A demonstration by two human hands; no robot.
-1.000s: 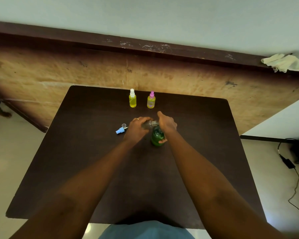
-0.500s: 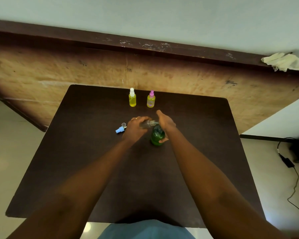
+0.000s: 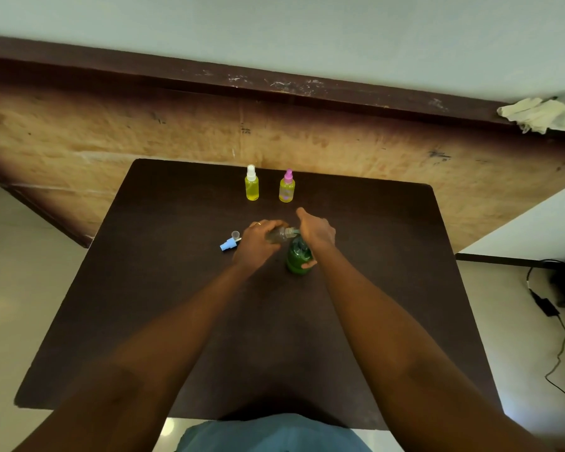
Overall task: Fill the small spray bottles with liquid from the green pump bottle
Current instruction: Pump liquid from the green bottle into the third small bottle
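Observation:
The green pump bottle [image 3: 298,260] stands near the middle of the dark table [image 3: 177,305]. My right hand [image 3: 317,231] lies over its pump head, thumb against the bottle's side. My left hand [image 3: 258,243] grips a small clear spray bottle [image 3: 279,234], tilted sideways with its open neck at the pump's spout. A blue spray cap [image 3: 229,243] with a clear cover lies on the table just left of my left hand. Two filled small bottles stand at the far edge: one with a white cap [image 3: 252,184] and one with a pink cap [image 3: 287,187].
A worn wooden board [image 3: 79,132] leans behind the table. A crumpled cloth [image 3: 540,115] lies on the ledge at the upper right. A black cable and adapter [image 3: 545,305] trail on the floor to the right.
Both hands have stayed at the pump bottle with the clear bottle at the spout. Nothing has visibly changed.

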